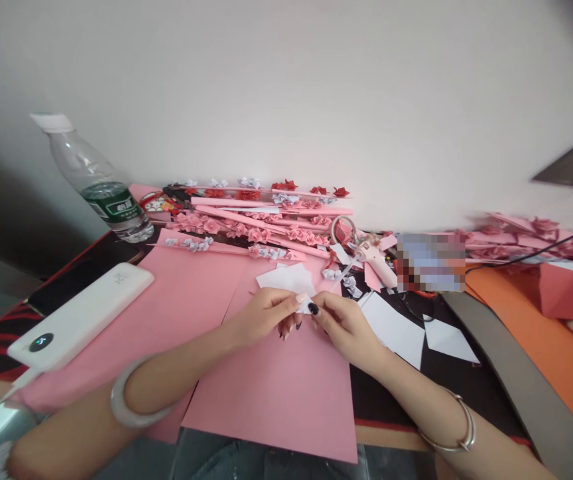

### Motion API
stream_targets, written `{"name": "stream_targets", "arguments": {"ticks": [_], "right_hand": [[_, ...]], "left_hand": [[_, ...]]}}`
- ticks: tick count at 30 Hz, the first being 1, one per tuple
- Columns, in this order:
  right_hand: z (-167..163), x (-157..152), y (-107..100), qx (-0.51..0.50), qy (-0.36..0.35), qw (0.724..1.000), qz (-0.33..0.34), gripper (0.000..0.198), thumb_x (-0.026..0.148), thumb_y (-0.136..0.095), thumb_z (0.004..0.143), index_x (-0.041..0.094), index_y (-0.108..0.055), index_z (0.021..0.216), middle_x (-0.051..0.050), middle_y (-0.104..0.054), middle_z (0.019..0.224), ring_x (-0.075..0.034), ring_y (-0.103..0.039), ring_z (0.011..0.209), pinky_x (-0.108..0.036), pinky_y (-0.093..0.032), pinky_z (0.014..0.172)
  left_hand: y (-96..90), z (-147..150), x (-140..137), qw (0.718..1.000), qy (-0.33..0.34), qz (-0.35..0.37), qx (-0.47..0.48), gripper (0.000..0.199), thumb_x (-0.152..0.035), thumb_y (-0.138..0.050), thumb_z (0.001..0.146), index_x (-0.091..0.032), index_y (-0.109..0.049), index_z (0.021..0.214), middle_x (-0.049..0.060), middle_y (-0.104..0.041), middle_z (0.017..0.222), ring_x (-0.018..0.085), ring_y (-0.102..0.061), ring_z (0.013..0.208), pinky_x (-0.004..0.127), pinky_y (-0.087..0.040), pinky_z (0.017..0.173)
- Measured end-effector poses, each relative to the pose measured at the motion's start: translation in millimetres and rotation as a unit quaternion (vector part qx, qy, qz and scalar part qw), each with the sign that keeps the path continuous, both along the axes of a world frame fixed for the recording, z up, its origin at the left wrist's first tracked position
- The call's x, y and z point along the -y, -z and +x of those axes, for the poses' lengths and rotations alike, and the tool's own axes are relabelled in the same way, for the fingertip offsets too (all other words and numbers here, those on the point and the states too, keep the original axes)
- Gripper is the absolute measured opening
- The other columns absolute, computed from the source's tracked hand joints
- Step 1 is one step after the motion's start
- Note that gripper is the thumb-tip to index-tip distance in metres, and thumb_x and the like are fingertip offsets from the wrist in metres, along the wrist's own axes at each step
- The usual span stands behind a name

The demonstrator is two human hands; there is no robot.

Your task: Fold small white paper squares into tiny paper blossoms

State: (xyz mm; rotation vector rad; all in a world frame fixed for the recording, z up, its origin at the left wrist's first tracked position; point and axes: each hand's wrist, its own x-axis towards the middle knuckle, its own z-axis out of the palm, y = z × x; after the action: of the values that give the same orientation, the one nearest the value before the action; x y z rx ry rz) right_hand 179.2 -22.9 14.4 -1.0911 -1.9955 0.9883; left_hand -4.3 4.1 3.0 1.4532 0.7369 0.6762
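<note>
Between the fingertips of both hands is a small piece of white paper [304, 306], partly covered by the thumbs. My left hand [271, 312] pinches it from the left, and my right hand [342, 322] pinches it from the right. Both hands are held over a pink paper sheet [286, 393]. Just behind them lies a larger loose white sheet [286, 277]. To the right of my right hand, white paper pieces [399, 331] rest on the dark mat.
Folded paper flowers on pink stems [261, 230] line the wall. A water bottle [111, 200] and a white power bank [81, 317] with a cable stand left. A pink glue gun [379, 260] lies behind my right hand; orange paper [531, 333] is at right.
</note>
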Motion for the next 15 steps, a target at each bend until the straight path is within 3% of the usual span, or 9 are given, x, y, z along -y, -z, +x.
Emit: {"name": "stream_targets", "arguments": {"ticks": [7,15], "right_hand": [[0.2,0.7,1.2,-0.047,-0.001,0.997,-0.053,0.021,0.026,-0.041,0.091,0.015,-0.054,0.080,0.003,-0.044,0.061,-0.008,-0.037,0.053,-0.020,-0.030,0.049],[0.2,1.1,1.6,-0.055,-0.004,0.997,-0.062,0.020,0.027,-0.041,0.091,0.015,-0.053,0.081,0.003,-0.044,0.061,-0.008,-0.037,0.052,-0.020,-0.030,0.050]], "left_hand": [[-3.4,-0.8,2.6,0.998,-0.003,0.046,-0.040,0.042,-0.045,-0.040,0.087,-0.012,-0.052,0.063,-0.002,-0.048,0.054,0.007,-0.047,0.043,0.019,-0.039,0.045],[-8.6,-3.3,1.8,0.986,-0.002,0.134,-0.101,0.040,-0.040,-0.037,0.089,-0.013,-0.049,0.062,-0.004,-0.046,0.052,0.006,-0.046,0.043,0.019,-0.036,0.047]]}}
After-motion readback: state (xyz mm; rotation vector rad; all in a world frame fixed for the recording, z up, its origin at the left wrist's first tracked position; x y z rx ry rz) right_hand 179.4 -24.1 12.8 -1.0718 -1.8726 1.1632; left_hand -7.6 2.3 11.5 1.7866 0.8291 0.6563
